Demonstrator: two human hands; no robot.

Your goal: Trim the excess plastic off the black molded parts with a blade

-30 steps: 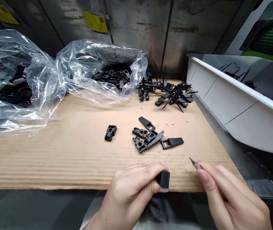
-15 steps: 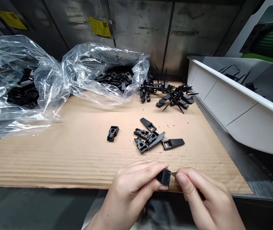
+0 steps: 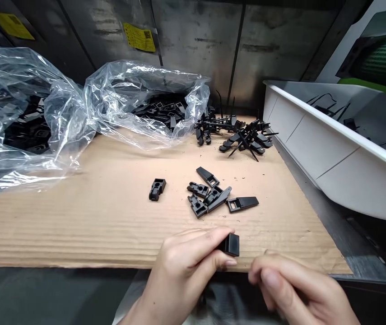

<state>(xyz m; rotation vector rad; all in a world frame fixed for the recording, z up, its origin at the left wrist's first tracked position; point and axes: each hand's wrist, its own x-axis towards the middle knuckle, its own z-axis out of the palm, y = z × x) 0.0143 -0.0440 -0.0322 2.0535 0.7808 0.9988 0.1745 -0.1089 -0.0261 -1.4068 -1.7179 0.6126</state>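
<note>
My left hand [image 3: 189,266] is closed around a small black plastic part [image 3: 230,245] at the cardboard's front edge, its square end facing right. To the right and a little lower is my right hand [image 3: 290,284], apart from the part. Its fingers are curled together and slightly blurred; what they hold, if anything, is hidden. Beyond the hands lies a loose cluster of black plastic pieces: hinged-looking blocks [image 3: 197,206] and flat tapered levers [image 3: 243,204] with square openings. One more black block [image 3: 157,189] lies alone to their left.
Cardboard [image 3: 87,225] covers the work surface. Two clear plastic bags [image 3: 118,90] with black parts stand at the back left. A tangle of black moulded parts [image 3: 247,140] lies at the back. A white bin [image 3: 314,126] with black pieces stands at right.
My right hand has drawn away from the black part, down and to the right. The thin pointed sliver between its fingers no longer shows. My left hand keeps its hold.
</note>
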